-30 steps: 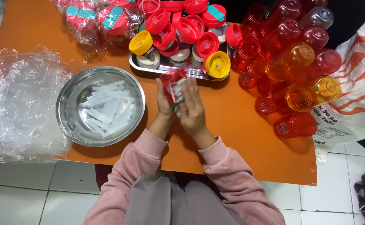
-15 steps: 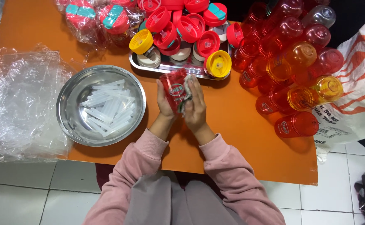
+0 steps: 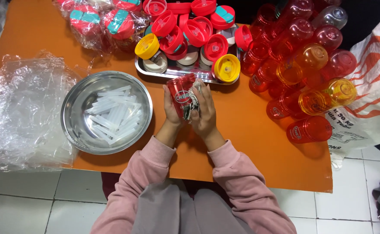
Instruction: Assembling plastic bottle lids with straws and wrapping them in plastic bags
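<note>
Red cup (image 3: 180,96) mostly covered by left hand (image 3: 171,108) and right hand (image 3: 205,110); its base can't be seen. Grey cloth (image 3: 194,102) bunched between palm and cup, extent hidden. Wrapped lids (image 3: 95,19) cut off by the top edge. Tray (image 3: 172,75) nearly buried under loose lids (image 3: 185,28). Stacked tumblers (image 3: 305,56) overlap, count unclear, top ones clipped. Woven sack (image 3: 372,86) runs off the right edge. Clear plastic wrap (image 3: 19,112) clipped at left.

Left hand (image 3: 171,108) and right hand (image 3: 205,110) close together, fingers curled inward, pink-sleeved forearms converging
</note>
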